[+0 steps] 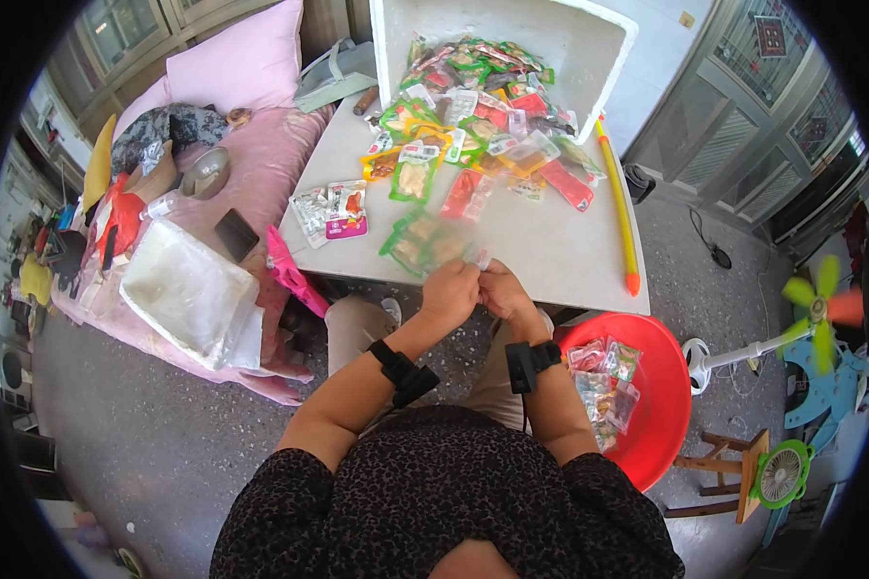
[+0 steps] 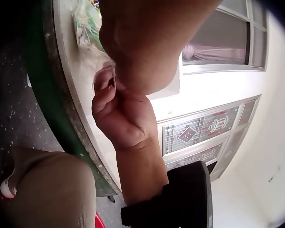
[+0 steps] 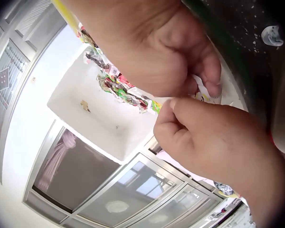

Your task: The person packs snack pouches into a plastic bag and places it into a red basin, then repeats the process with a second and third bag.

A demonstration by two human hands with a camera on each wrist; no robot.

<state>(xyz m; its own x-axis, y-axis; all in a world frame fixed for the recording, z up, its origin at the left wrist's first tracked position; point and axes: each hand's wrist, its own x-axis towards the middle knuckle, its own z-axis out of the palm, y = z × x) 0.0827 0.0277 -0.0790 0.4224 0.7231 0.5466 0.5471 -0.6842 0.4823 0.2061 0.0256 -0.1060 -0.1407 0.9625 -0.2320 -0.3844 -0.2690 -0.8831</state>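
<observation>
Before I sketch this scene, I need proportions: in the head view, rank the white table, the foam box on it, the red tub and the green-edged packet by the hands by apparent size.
1. White table
2. Foam box, cropped at the top
3. Red tub, partly hidden
4. Green-edged packet, blurred

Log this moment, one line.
left hand: holds green-edged packet | right hand: holds same packet | white box: packet pile inside | red basin: packets inside
</observation>
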